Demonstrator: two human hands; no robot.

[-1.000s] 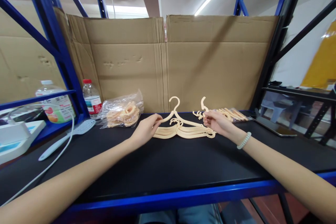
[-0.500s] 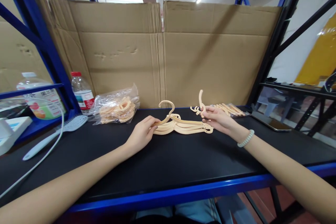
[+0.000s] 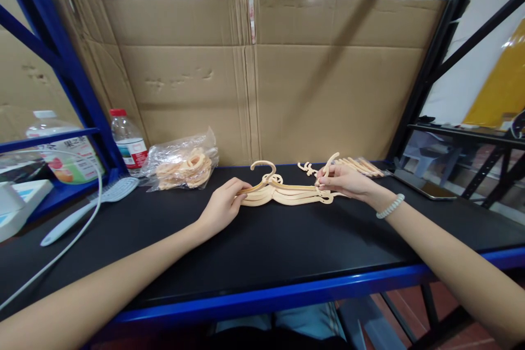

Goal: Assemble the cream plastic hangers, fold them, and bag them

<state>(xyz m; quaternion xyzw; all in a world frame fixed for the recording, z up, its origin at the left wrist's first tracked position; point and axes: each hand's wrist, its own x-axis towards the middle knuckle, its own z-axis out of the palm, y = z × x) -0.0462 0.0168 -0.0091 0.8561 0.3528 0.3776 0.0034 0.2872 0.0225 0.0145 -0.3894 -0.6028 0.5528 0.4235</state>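
Observation:
A beige plastic clothes hanger (image 3: 295, 188) has its hook raised above several more beige hanger pieces (image 3: 287, 200) stacked on the black table. My left hand (image 3: 223, 200) is closed around the hanger's left end, which the fingers cover. Pinched in my right hand (image 3: 348, 181) is a curved beige plastic strip (image 3: 333, 161). The strip meets the hanger's right end; whether the two are joined, I cannot tell. Small beige hook pieces (image 3: 305, 168) lie on the table just behind and left of my right hand.
A clear bag of beige parts (image 3: 186, 169) stands back left, beside a red-capped bottle (image 3: 130, 145). Another bag of beige strips (image 3: 363, 167) lies behind my right hand. A hairbrush (image 3: 82, 212) and white cable are at left, a phone-like slab (image 3: 424, 185) at right. Cardboard (image 3: 192, 82) walls the back.
My right hand has lowered the strip to the hanger's right end, and the strip now leans to the right. My left hand stays in place on the hanger.

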